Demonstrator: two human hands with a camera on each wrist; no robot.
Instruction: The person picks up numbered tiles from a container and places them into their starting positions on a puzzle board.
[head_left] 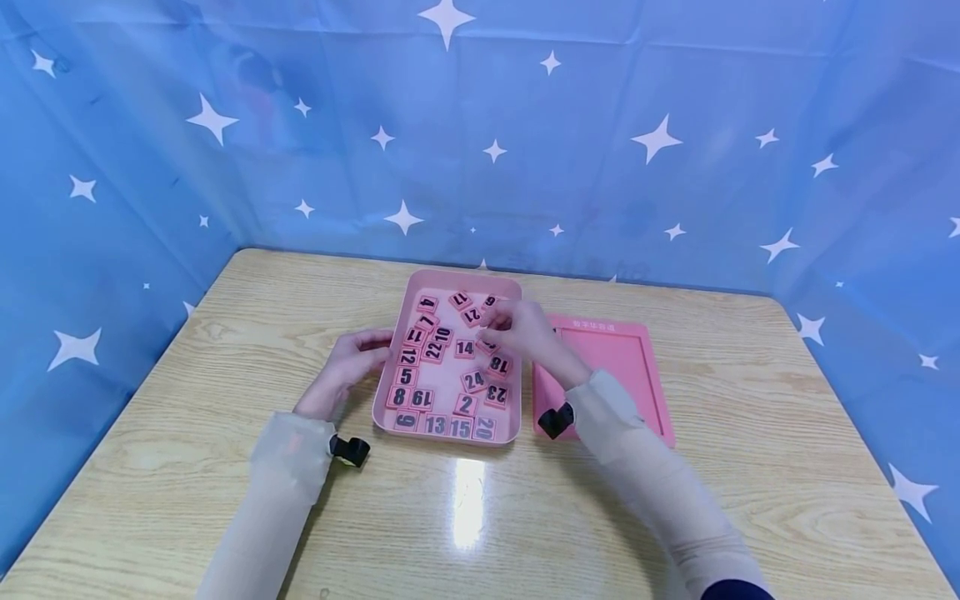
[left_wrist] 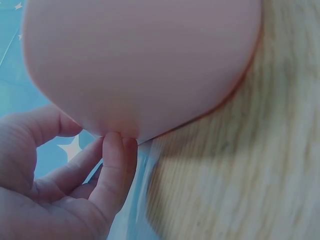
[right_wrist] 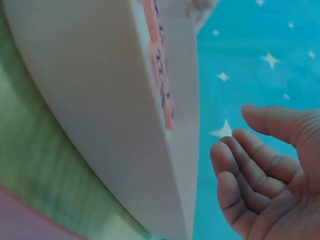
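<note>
A shallow pink tray [head_left: 447, 375] holds several loose square number tiles, among them 14 [head_left: 465, 348], 24 [head_left: 474, 381] and 21 [head_left: 472, 317]. Beside the tray's left wall, my left hand [head_left: 347, 364] rests its fingertips against the outside; the left wrist view shows these fingertips [left_wrist: 116, 145] touching the wall. My right hand [head_left: 525, 332] hovers over the tray's right side, near the tiles there. In the right wrist view its thumb and loosely bent fingers stand apart, and no tile shows between them. The hand covers part of some tiles in the head view.
Right of the tray lies a flat pink frame board [head_left: 611, 367] with a raised border, partly under my right forearm. A dark mark shows at its upper left corner. Both stand on a wooden table [head_left: 405, 525], with a blue starry curtain [head_left: 525, 183] behind.
</note>
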